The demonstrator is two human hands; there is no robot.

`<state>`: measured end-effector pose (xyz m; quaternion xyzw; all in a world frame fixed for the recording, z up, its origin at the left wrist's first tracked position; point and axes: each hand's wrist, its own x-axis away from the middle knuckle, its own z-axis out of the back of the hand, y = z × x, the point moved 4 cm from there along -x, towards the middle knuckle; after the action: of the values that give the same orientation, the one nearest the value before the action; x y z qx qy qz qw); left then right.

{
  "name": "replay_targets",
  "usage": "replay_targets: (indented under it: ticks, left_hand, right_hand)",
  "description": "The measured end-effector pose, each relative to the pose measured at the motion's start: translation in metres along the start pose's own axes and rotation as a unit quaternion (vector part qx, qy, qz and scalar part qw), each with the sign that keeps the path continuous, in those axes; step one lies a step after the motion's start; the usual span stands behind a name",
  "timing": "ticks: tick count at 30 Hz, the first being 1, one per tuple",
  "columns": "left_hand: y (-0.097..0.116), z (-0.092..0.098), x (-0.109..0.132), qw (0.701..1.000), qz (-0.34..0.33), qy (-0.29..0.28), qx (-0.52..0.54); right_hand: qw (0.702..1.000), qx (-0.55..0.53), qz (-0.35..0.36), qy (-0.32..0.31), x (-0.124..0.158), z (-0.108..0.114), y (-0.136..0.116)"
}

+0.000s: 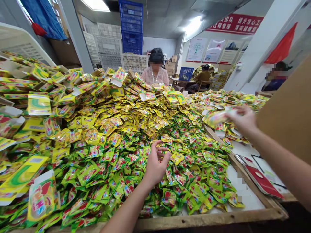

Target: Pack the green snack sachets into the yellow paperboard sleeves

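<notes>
My left hand (155, 163) hovers over a heap of small green candy packets (121, 181) printed with watermelon pictures. Its thumb stands apart from the loosely bent fingers, and nothing shows between them. A yellow packet (178, 158) lies just beside the thumb. Out to the right, my right hand (245, 120) grips a small candy box (218, 118), blurred by motion, above a pile of similar boxes. Toward the back, the heap turns to yellow packets (138, 113).
Open yellow cartons (39, 104) are piled on the left. A wooden rim (218, 217) borders the table; a red notebook (261, 179) lies right of a divider. Brown cardboard (289, 110) stands at right. A person (156, 72) sits opposite, with others farther back.
</notes>
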<state>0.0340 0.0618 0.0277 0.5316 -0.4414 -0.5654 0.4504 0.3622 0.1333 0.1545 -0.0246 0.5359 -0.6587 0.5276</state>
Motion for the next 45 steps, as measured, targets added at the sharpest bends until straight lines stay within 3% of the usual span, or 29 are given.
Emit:
replay_targets:
  ticks: [2,3,4,5,6,7,9,12,15,18,20,25,29,32,35,37,41,43,45]
  left_hand:
    - [0.003,0.006,-0.003,0.999,-0.014,0.043,0.002]
    - [0.004,0.009,-0.005,0.998,-0.018,0.061,0.001]
    - [0.004,0.011,-0.005,0.997,-0.022,0.079,0.0]
    - [0.004,0.013,-0.006,0.995,-0.026,0.093,0.0]
    - [0.005,0.015,-0.006,0.994,-0.03,0.106,0.001]
    - [0.005,0.016,-0.007,0.992,-0.035,0.119,0.003]
    - [0.005,0.02,-0.008,0.988,-0.045,0.144,0.005]
    - [0.003,0.028,-0.013,0.982,-0.05,0.181,0.004]
    - [-0.001,0.035,-0.019,0.98,-0.037,0.194,0.005]
    - [-0.007,0.034,-0.023,0.986,-0.006,0.165,0.006]
    - [-0.01,0.027,-0.023,0.993,0.015,0.115,-0.011]
    - [-0.011,-0.001,-0.012,1.0,0.01,-0.022,-0.012]
    - [-0.012,-0.004,-0.011,1.0,-0.003,-0.017,0.026]
    - [-0.016,0.0,-0.016,0.998,0.029,-0.024,0.047]
    - [-0.014,0.004,-0.018,0.998,0.033,-0.02,0.041]
    - [-0.008,0.007,-0.016,1.0,-0.009,-0.013,-0.015]
    - [0.005,0.007,-0.012,0.979,-0.104,-0.062,-0.165]
    - [0.004,0.012,-0.014,0.978,-0.08,-0.083,-0.174]
    - [0.001,0.018,-0.016,0.974,-0.049,-0.083,-0.202]
  right_hand:
    - [0.984,0.053,-0.025,0.166,-0.028,0.031,-0.003]
    - [0.977,0.074,-0.03,0.196,-0.032,0.035,-0.005]
    - [0.979,0.089,-0.023,0.183,-0.031,0.029,-0.005]
    - [0.987,0.095,-0.008,0.13,-0.024,0.015,-0.004]
    - [0.995,0.092,0.015,0.035,-0.011,-0.008,-0.002]
    - [0.993,0.084,0.039,-0.071,0.006,-0.036,0.001]
    - [0.974,0.062,0.062,-0.207,0.045,-0.09,0.009]
    - [0.951,0.037,0.07,-0.3,0.086,-0.15,0.017]
    - [0.939,0.018,0.054,-0.339,0.097,-0.174,0.018]
    - [0.938,-0.02,0.034,-0.344,0.098,-0.169,0.011]
    - [0.934,-0.066,0.02,-0.351,0.108,-0.16,0.001]
    - [0.883,-0.226,-0.041,-0.41,0.167,-0.145,-0.032]
    - [0.828,-0.377,-0.161,-0.384,0.197,-0.142,-0.042]
    - [0.818,-0.402,-0.195,-0.362,0.202,-0.142,-0.04]
    - [0.828,-0.409,-0.181,-0.337,0.202,-0.14,-0.039]
    - [0.842,-0.393,-0.156,-0.336,0.202,-0.137,-0.038]
    - [0.838,-0.325,-0.108,-0.424,0.2,-0.135,-0.033]
    - [0.87,-0.285,-0.091,-0.392,0.19,-0.129,-0.027]
    - [0.914,-0.256,-0.096,-0.3,0.177,-0.12,-0.018]
